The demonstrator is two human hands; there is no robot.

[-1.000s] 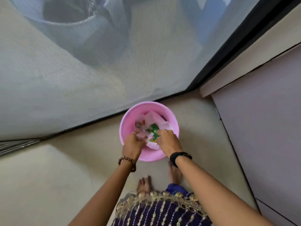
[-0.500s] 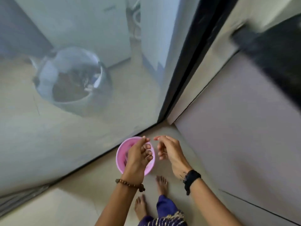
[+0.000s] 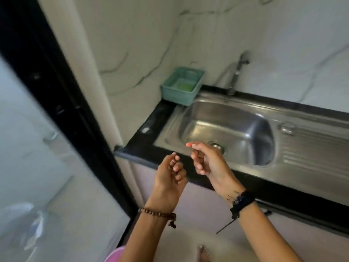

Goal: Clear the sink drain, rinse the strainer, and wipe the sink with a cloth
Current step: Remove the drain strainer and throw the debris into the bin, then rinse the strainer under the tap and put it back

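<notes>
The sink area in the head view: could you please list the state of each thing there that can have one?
Left hand: empty, fingers loosely curled.
Right hand: empty, fingers loosely curled.
Sink: basin empty, no standing water visible.
Drain: partly hidden by the right hand.
Tap: no water running.
Green basket: upright on the counter corner.

White marble-veined walls point(image 3: 207, 35) meet in the far corner above a black counter point(image 3: 143, 133). Pale cabinet fronts point(image 3: 204, 208) sit below it. At left, a black door frame point(image 3: 56, 103) borders frosted glass point(image 3: 28, 148).
</notes>
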